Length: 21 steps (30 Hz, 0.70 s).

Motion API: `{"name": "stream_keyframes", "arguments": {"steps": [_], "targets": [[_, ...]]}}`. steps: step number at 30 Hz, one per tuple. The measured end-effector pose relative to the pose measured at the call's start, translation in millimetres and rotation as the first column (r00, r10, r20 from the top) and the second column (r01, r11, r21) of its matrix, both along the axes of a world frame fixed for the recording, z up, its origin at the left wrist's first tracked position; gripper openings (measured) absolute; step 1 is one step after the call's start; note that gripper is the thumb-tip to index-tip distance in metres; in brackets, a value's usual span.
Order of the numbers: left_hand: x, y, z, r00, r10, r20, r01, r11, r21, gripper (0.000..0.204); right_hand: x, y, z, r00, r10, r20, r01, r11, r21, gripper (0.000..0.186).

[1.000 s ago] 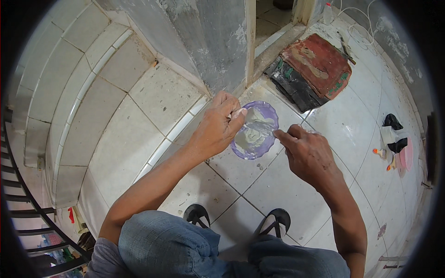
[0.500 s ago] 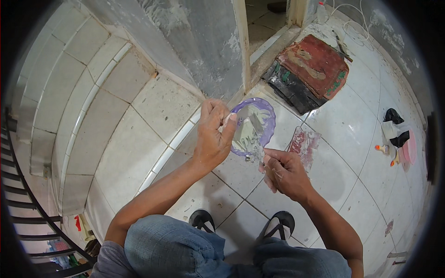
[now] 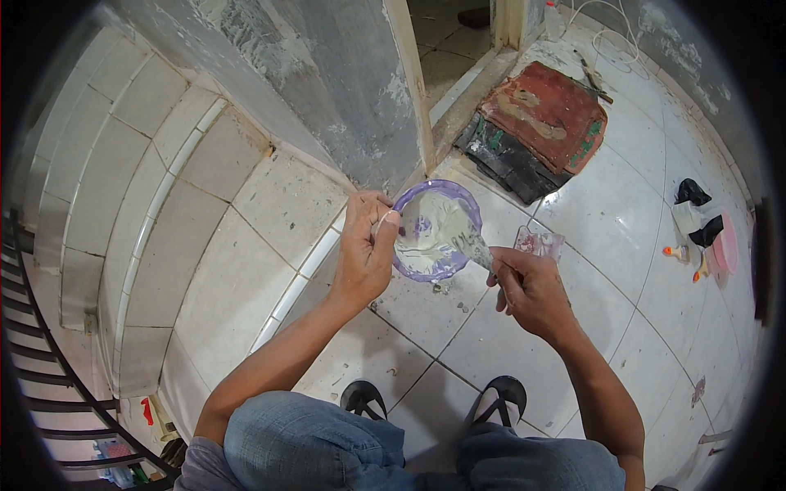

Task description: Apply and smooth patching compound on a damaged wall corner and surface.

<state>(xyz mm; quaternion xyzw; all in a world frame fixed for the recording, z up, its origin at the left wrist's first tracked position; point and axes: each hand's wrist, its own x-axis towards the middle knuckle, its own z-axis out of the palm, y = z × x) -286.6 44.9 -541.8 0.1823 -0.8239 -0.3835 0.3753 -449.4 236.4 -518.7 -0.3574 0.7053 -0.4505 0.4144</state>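
My left hand (image 3: 366, 245) grips the left rim of a purple bowl (image 3: 460, 193) with a wavy edge, its thumb over the rim. Pale, wet putty (image 3: 431, 219) coats the bowl's inside, with purple showing through in places. Between the fingers of my right hand (image 3: 528, 290) is a putty knife (image 3: 472, 246), its blade smeared and tilted into the right side of the bowl. The knife's handle is hidden by my fingers. Both hands are above the tiled floor, in front of the wall corner.
Behind my right hand lies a stained clear plastic piece (image 3: 540, 242). A worn red-and-black folded item (image 3: 544, 114) lies by the doorway. At right are a pink basin (image 3: 726, 241) and brushes (image 3: 676, 253). Tiled steps (image 3: 209, 151) rise at left, near a black railing (image 3: 57, 360).
The putty knife has swung from the bowl's middle toward its right side, with my right hand shifting right and slightly up. The bowl and my left hand have moved a little left.
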Motion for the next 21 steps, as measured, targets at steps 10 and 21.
{"name": "stream_keyframes", "arguments": {"steps": [10, 21], "targets": [[-3.3, 13.2, 7.8, 0.998, 0.01, 0.066, -0.011, 1.0, 0.021, 0.015, 14.9, 0.9, -15.1, 0.958, -0.046, -0.283, 0.044, 0.999, -0.013, 0.014], [-5.7, 15.9, -5.5, 0.995, 0.006, -0.096, 0.031, 0.925, 0.378, 0.022, 40.0, 5.3, -11.5, 0.876, -0.157, 0.455, 0.184, 0.983, -0.015, 0.028]]}}
